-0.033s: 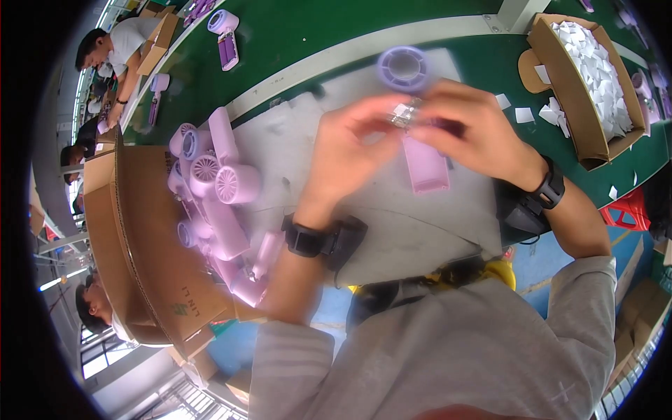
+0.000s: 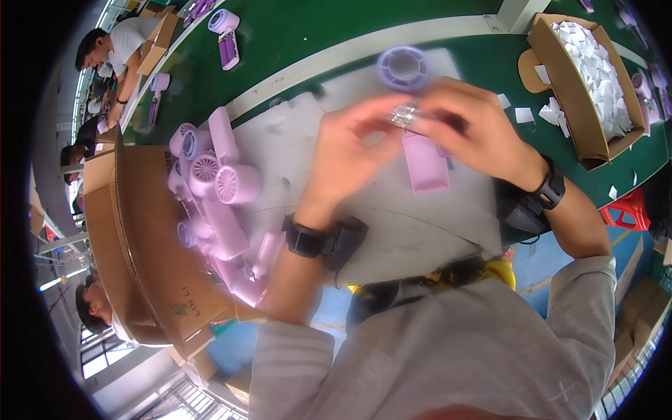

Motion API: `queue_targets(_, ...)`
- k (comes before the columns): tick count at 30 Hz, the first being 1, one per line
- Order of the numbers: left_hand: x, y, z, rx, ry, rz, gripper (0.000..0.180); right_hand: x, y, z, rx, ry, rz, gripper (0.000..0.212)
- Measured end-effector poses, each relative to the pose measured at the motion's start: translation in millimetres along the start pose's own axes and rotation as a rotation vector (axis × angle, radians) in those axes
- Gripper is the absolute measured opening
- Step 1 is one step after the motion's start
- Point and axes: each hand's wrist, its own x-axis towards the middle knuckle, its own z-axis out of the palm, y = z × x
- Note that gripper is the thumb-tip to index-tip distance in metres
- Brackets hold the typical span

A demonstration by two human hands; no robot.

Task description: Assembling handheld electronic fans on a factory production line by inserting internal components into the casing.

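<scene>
My left hand (image 2: 348, 148) and my right hand (image 2: 474, 126) meet over a grey work pad, their fingers closed on a small shiny, silvery piece (image 2: 404, 115). Blur keeps its exact kind from showing. Under the fingers lies a pink and purple handheld fan: its round purple head (image 2: 404, 68) points away from me, and its pink handle (image 2: 426, 166) comes toward me. The middle of the fan is hidden behind my hands. Each wrist wears a black band with a dark device on it.
More pink fan bodies (image 2: 222, 183) are heaped at the left beside an open cardboard box (image 2: 157, 245). At the right, a cardboard tray (image 2: 588, 115) holds many small white paper pieces, some spilled onto the green table (image 2: 308, 35). Two fans lie farther off; co-workers sit at the left.
The shiny piece has shifted a little between my fingertips and shows more plainly. My right fingers have moved slightly; the fan and the rest stay as they were.
</scene>
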Motion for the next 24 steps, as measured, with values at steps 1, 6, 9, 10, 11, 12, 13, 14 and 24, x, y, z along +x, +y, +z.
queue_targets(1,-0.1,0.4,1.0,0.031,-0.004,0.007,0.041,-0.1,-2.3,-0.6,0.021,-0.004,0.105,0.029)
queue_targets(6,0.5,4.7,6.9,0.092,0.019,-0.010,0.041,0.7,-3.7,0.8,-0.023,0.038,0.044,0.037)
queue_targets(9,0.1,3.7,8.5,0.082,0.043,-0.027,0.040,0.4,-1.7,0.9,-0.066,0.061,-0.056,0.035)
queue_targets(10,0.0,2.7,8.8,0.073,0.053,-0.030,0.039,0.3,-0.7,1.2,-0.066,0.060,-0.056,0.035)
queue_targets(11,-0.1,1.7,8.8,0.065,0.062,-0.032,0.038,0.4,0.5,1.7,-0.048,0.061,-0.030,0.035)
queue_targets(12,0.0,0.3,8.6,0.065,0.062,-0.032,0.038,0.5,1.5,2.1,-0.029,0.062,-0.004,0.036)
queue_targets(13,0.1,-1.9,8.5,0.076,0.077,-0.020,0.037,0.4,1.8,2.2,-0.011,0.063,0.022,0.036)
queue_targets(14,0.3,-3.9,8.3,0.086,0.091,-0.009,0.036,0.4,1.1,1.8,-0.011,0.063,0.022,0.036)
queue_targets(24,-0.5,-8.8,9.0,0.044,0.099,0.030,0.027,0.2,-0.3,-2.7,-0.106,0.076,-0.013,0.036)
